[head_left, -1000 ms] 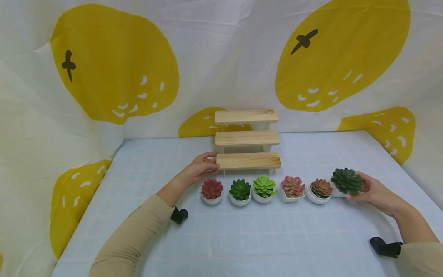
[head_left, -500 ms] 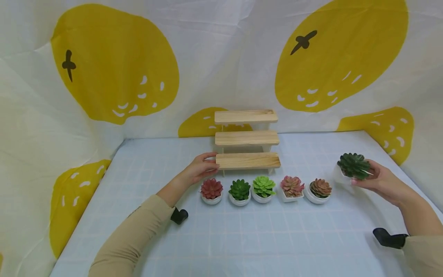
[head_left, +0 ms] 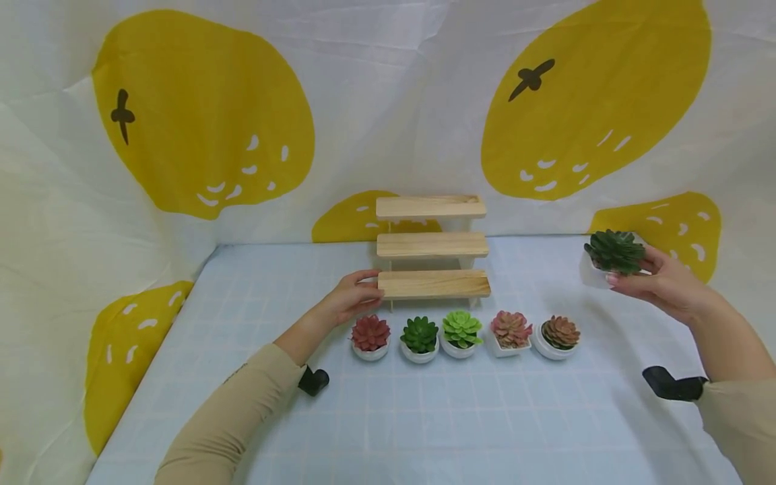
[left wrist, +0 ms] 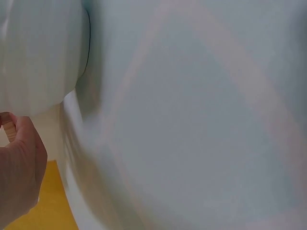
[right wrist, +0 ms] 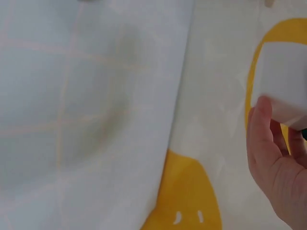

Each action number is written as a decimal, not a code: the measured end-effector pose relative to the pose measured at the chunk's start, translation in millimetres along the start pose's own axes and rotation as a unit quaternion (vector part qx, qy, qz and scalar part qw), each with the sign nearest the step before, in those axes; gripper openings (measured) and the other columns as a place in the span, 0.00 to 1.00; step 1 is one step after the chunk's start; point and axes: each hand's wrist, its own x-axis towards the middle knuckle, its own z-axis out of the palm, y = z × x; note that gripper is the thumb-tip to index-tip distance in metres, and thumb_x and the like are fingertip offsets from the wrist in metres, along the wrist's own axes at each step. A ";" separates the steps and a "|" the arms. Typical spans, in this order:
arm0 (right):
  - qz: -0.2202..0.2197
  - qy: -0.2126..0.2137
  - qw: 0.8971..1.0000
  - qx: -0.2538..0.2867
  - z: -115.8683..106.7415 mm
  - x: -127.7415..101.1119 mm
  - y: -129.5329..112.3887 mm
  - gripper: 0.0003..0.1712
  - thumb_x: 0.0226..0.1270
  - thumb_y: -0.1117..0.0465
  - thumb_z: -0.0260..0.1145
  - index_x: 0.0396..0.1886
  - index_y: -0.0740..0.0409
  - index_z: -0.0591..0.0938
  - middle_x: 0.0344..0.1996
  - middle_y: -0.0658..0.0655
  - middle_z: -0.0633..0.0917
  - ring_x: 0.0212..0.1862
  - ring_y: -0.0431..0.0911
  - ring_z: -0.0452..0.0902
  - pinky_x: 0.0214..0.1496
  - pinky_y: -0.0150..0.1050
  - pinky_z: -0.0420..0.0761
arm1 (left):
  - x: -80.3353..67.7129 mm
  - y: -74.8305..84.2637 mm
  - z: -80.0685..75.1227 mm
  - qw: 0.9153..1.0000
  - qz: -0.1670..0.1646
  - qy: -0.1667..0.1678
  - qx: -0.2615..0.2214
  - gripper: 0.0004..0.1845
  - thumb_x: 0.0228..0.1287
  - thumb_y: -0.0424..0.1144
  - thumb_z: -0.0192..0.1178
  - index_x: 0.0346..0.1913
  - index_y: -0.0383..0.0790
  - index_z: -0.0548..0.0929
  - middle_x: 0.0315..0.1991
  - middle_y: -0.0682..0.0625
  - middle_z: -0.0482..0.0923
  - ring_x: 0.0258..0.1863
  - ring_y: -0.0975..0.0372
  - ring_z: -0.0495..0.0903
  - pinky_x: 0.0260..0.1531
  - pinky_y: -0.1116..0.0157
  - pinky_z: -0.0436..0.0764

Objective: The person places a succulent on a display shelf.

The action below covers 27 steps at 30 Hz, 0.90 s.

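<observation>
The dark green succulent (head_left: 615, 250) is a flat rosette of pointed leaves seated in a small white pot (right wrist: 283, 81) with squared sides. It is held up in the air at the far right, well above the surface (head_left: 424, 417) and in front of the yellow-printed backdrop cloth (head_left: 388, 101). Its axis runs pot to leaves, roughly upright and tipped a little, with the rosette facing up toward the head camera. The right hand (head_left: 661, 283) pinches the pot, thumb on the near side and fingers curled round the back.

Below and to the left, five potted succulents (head_left: 462, 333) stand in a row on the surface. Behind them is a three-step wooden shelf (head_left: 432, 246). The left hand (head_left: 351, 296) grips the left end of its lowest step, fingers curled over the plank.
</observation>
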 end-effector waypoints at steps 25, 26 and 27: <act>-0.012 -0.021 0.993 -0.117 87.7 68.0 -80.8 0.42 0.64 0.63 0.63 0.71 0.55 0.51 0.63 0.56 0.61 0.49 0.39 0.71 0.48 0.32 0.78 | 1.2 2.4 -0.8 1.000 -0.008 0.007 0.005 0.31 0.62 0.23 0.55 0.68 0.36 0.61 0.61 0.35 0.65 0.39 0.61 0.76 0.46 0.65 0.79; -0.011 -0.021 0.993 -0.112 91.7 71.0 -83.8 0.43 0.64 0.62 0.63 0.72 0.56 0.50 0.64 0.57 0.60 0.49 0.40 0.71 0.49 0.32 0.78 | 1.2 2.3 -0.9 1.000 -0.007 0.006 0.006 0.31 0.62 0.24 0.54 0.68 0.35 0.61 0.61 0.35 0.65 0.39 0.61 0.76 0.46 0.64 0.79; -0.011 -0.023 0.994 -0.106 95.4 73.9 -86.5 0.44 0.64 0.62 0.64 0.72 0.56 0.49 0.65 0.58 0.59 0.49 0.40 0.71 0.49 0.32 0.78 | 1.5 2.4 -0.8 1.000 -0.009 0.007 0.005 0.30 0.62 0.24 0.54 0.68 0.36 0.61 0.61 0.35 0.65 0.39 0.61 0.76 0.47 0.64 0.79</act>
